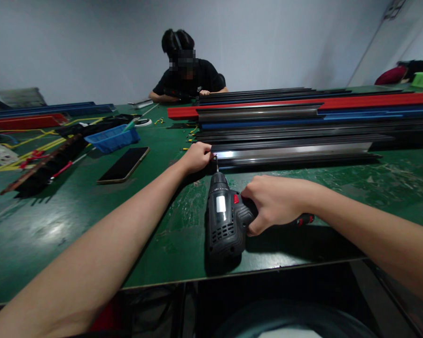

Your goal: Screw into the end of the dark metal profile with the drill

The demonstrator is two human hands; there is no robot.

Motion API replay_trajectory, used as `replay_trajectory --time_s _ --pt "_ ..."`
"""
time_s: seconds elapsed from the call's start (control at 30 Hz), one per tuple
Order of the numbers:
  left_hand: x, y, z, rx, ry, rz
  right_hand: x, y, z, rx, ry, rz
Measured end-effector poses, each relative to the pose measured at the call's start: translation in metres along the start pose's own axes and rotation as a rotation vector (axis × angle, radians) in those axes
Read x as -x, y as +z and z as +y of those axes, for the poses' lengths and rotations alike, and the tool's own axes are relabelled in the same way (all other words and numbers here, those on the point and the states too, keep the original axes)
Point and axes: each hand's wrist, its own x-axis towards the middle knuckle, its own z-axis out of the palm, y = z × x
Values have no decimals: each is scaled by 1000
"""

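Bare forearms (102,244), my own, stretch from the bottom corners across a scratched green table (169,249). Between them, close to the table's front edge, lies a black and grey power drill (225,220), its body low over the green surface and its nose pointing away from me. My right hand (273,204) is wrapped around its handle, which sticks out sideways to the right. My left hand (197,157) is curled closed on the left end of a dark metal rail (296,152), which runs off to the right just beyond the drill. A bright patch of light falls on the rail near that end. The drill's thin bit (217,163) points there too, beside my left fingers; it is too small for me to tell whether it touches the metal.

Behind this rail lie more long rails, including a red one (366,102) and a blue one (359,116). To my left are a dark phone (124,165) and, past it, a small blue basket (113,140). Across the table, a person in a black shirt (207,77) leans forward.
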Motion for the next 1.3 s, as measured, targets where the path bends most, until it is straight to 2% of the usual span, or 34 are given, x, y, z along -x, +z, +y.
replay_trajectory --time_s 1.3 --pt "1 0 0 24 -2 2 0 0 0 -3 0 -4"
